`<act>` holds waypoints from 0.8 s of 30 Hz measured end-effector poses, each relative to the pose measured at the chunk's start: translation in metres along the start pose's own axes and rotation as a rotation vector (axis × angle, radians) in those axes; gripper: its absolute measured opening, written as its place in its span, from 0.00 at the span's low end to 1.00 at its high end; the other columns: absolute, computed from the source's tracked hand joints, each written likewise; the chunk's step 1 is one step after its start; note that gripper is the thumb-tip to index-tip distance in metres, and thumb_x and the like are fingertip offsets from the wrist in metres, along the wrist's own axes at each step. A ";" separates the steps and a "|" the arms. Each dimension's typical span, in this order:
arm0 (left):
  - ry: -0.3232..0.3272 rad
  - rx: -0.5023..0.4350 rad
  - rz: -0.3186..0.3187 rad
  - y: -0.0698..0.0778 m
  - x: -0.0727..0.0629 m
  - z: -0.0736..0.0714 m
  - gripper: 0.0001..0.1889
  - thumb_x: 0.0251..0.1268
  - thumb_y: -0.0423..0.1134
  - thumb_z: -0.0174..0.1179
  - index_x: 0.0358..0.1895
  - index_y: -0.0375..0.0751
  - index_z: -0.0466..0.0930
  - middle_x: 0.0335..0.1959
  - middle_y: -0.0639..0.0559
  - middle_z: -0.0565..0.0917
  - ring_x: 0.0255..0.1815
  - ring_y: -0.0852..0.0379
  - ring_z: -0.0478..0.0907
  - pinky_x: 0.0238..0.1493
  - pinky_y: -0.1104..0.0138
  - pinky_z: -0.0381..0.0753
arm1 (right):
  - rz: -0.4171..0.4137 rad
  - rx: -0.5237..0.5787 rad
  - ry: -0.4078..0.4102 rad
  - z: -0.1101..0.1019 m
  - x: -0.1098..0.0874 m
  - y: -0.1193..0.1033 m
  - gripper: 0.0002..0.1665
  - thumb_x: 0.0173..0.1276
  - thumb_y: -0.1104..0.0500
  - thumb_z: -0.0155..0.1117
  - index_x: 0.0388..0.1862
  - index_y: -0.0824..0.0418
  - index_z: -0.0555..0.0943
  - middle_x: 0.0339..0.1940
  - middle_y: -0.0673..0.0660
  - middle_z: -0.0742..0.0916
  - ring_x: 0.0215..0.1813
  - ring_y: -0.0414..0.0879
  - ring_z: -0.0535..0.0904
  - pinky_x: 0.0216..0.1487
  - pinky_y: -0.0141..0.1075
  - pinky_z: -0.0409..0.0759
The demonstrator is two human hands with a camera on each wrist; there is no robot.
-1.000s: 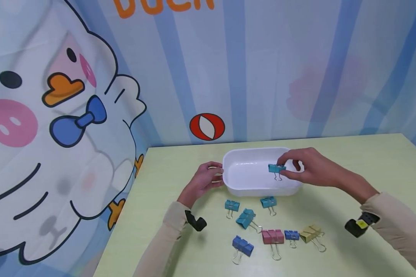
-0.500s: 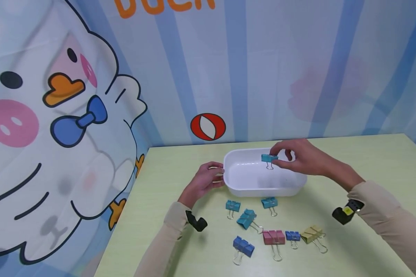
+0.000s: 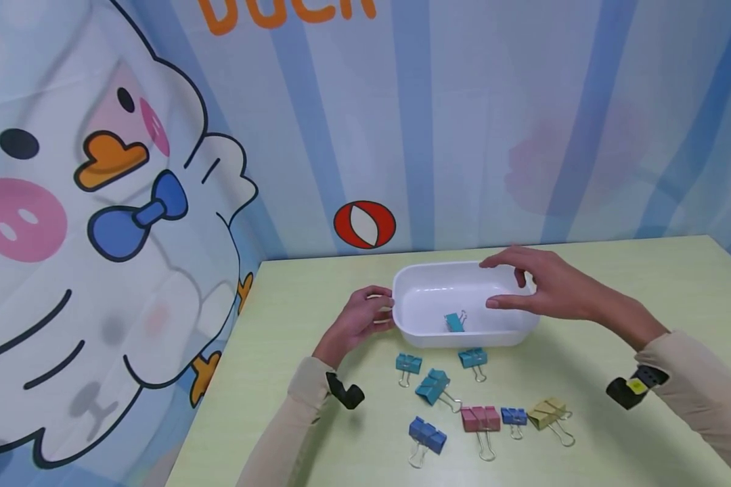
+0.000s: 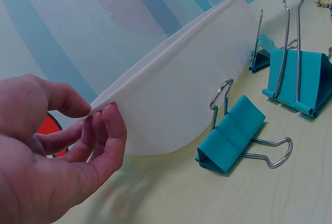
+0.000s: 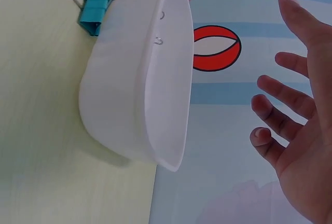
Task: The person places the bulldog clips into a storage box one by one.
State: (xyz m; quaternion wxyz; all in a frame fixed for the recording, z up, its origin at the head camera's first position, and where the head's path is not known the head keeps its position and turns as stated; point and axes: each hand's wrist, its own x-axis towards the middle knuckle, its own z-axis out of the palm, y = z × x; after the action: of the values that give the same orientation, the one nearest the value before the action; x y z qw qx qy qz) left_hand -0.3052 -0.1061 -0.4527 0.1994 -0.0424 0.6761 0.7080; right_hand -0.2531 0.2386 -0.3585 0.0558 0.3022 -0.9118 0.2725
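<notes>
A white plastic tray (image 3: 426,338) stands near the back of the table, and one teal binder clip (image 3: 455,322) lies inside it. My left hand (image 3: 359,316) pinches the tray's left rim between thumb and fingers, as the left wrist view shows. Over the tray's right end, my right hand (image 3: 551,287) hovers with thumb and fingers spread apart, holding nothing. In the right wrist view only the wire handles of the clip inside show above the rim. In front of the tray lie a small teal binder clip (image 3: 409,363), another teal clip (image 3: 472,357) and a larger teal clip (image 3: 434,387).
Closer to me on the table (image 3: 633,291) lie a blue binder clip (image 3: 428,434), a pink clip (image 3: 480,419), a small blue clip (image 3: 514,416) and a yellow clip (image 3: 546,412). A printed duck backdrop (image 3: 463,135) rises behind the table and at its left.
My right hand moved left over the tray with a teal binder clip and let it go; the clip now lies inside. The hand has drawn back right, fingers spread. My left hand stays put.
</notes>
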 end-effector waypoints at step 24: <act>-0.014 -0.006 0.017 0.000 -0.001 0.001 0.18 0.75 0.34 0.60 0.63 0.34 0.73 0.56 0.38 0.80 0.46 0.46 0.84 0.52 0.58 0.87 | 0.042 0.162 -0.371 0.020 -0.106 0.010 0.40 0.60 0.35 0.77 0.68 0.48 0.78 0.62 0.50 0.83 0.45 0.41 0.76 0.38 0.36 0.78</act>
State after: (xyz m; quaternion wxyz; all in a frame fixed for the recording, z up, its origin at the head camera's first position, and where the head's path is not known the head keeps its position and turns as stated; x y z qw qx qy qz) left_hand -0.3036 -0.1051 -0.4524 0.1982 -0.0323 0.6728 0.7121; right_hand -0.1719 0.2895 -0.4077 -0.1432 0.3317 -0.8876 0.2857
